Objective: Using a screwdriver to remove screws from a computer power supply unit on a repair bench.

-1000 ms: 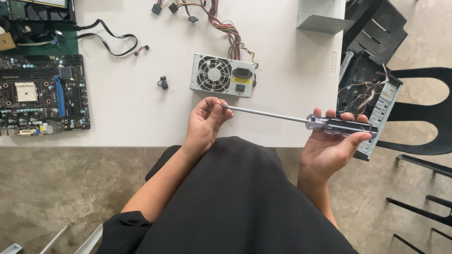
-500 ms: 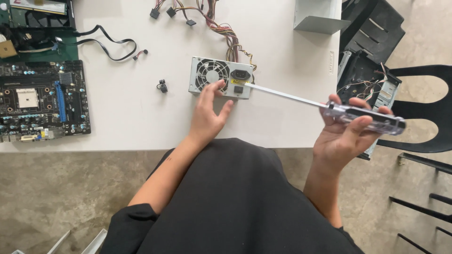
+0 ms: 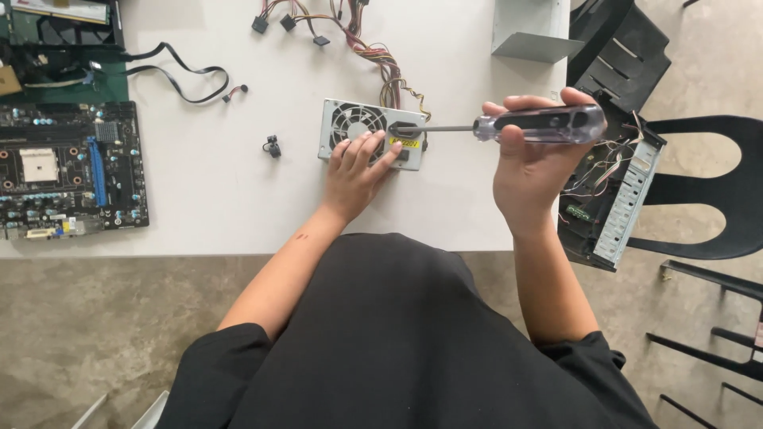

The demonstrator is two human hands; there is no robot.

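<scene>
A grey power supply box [image 3: 350, 125] with a round fan grille lies on the white table [image 3: 214, 199], a bundle of coloured cables running from it toward the far edge. My left hand [image 3: 358, 171] rests flat on its near side, fingers spread over the casing. My right hand [image 3: 534, 163] grips the clear handle of a long screwdriver [image 3: 540, 125], held level, with the tip at the right part of the box's face.
A black motherboard [image 3: 67, 171] lies at the table's left, with black cables [image 3: 179, 79] behind it. A small black part [image 3: 273, 146] sits left of the box. A grey metal panel [image 3: 528, 32] lies at the back right. An open computer case [image 3: 616, 191] and a black chair [image 3: 711, 191] stand to the right.
My left hand moved forward from the table's near edge onto the power supply. My right hand swung the screwdriver up and in, so its tip now reaches the box.
</scene>
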